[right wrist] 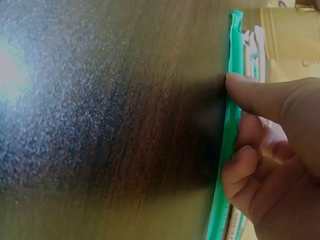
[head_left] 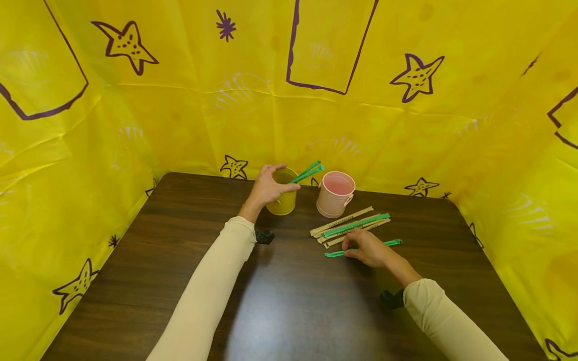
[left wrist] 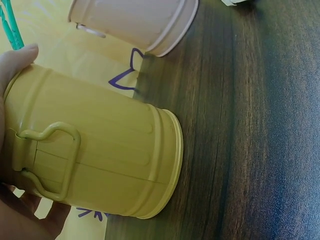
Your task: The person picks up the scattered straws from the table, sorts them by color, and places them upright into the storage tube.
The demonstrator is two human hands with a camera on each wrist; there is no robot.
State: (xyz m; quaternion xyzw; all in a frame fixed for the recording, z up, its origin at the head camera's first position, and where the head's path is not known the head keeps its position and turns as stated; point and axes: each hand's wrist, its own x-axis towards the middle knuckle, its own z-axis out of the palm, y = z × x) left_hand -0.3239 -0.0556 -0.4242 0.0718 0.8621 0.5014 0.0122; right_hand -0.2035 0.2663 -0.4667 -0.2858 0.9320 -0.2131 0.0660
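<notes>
My left hand (head_left: 267, 188) grips the yellow bucket (head_left: 284, 206) near its rim, thumb on one side and fingers on the other; its handle (left wrist: 75, 150) hangs down in the left wrist view. Two green wrapped straws (head_left: 307, 174) lean out of this bucket toward the right. My right hand (head_left: 369, 249) pinches another green wrapped straw (right wrist: 236, 47) close over the table, with thumb and fingers around its middle. Just beyond that hand lies a small pile of beige wrapped straws (head_left: 341, 222) with a green wrapped straw (head_left: 377, 219) on top.
A pale pink bucket (head_left: 331, 204) stands right of the yellow one, behind the straw pile. The dark wooden table (head_left: 180, 235) meets a yellow patterned cloth (head_left: 253, 115) at its back and sides.
</notes>
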